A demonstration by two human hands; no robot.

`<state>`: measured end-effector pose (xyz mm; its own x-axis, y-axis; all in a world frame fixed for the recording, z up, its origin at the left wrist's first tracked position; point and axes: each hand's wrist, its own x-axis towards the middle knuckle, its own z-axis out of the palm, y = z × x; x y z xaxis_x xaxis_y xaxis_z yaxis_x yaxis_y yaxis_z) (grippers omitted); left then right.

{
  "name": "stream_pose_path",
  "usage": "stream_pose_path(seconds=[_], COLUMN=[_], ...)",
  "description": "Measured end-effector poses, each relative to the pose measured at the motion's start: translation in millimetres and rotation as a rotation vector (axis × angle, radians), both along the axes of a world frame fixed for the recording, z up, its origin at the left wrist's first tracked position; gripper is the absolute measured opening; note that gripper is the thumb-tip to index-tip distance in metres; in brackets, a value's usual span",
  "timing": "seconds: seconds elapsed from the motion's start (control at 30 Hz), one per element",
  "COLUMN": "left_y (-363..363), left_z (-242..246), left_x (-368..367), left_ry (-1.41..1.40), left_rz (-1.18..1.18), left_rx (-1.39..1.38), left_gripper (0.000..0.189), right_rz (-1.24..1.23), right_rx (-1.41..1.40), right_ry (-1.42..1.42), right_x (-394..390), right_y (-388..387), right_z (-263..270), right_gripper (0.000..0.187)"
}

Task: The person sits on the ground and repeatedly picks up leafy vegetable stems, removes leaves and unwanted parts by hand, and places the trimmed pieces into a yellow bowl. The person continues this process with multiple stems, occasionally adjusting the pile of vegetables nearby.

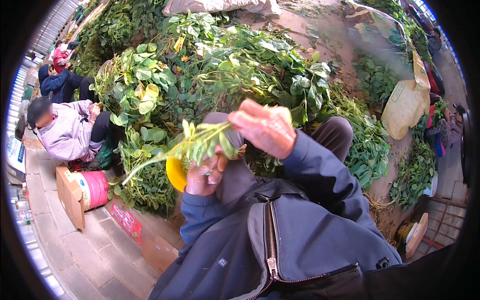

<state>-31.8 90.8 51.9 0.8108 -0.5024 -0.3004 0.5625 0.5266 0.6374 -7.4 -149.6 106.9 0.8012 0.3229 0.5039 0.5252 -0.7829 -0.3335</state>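
Observation:
A cut green bean plant stem with pods (198,142) stretches over my lap, its pale bare end pointing down to the left. The leafy end is in my right hand (264,129), which is slightly blurred with its fingers closed on the stem. My left hand (206,172) is below, its fingertips at the hanging pods; whether it grips a pod is hard to tell. Beside and partly behind my left hand stands a yellow container (174,172) with green bits inside. A large heap of leafy bean plants (240,63) lies beyond my knees.
At left, a person in a checked shirt (71,129) sits by the heap, with another person (58,82) beyond. A pink and white bucket (90,189) and a cardboard piece (71,198) stand on the paving. Plastic sacking (405,107) and more people are at right.

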Motion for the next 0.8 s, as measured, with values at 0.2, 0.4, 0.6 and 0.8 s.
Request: stream_pose_path(seconds=[0.2, 0.4, 0.6, 0.8], left_y=[75, 153, 198, 234], left_z=[-49, -206, -326, -389], left_x=[17, 14, 14, 27], left_ry=[-0.035, 0.126, 0.279, -0.356], left_rz=[0.445, 0.673, 0.634, 0.38], left_rx=[0.179, 0.64, 0.74, 1.499], left_gripper=[0.041, 0.041, 0.036, 0.035], right_rz=[-0.373, -0.741, -0.892, -0.435], right_rx=[-0.245, -0.309, -0.299, -0.099], right_ry=[-0.415, -0.159, 0.154, 0.263], right_x=[15, -34, -59, 70], right_y=[-131, -293, -355, -234], right_z=[62, 61, -30, -54], right_gripper=[0.022, 0.026, 0.052, 0.022])
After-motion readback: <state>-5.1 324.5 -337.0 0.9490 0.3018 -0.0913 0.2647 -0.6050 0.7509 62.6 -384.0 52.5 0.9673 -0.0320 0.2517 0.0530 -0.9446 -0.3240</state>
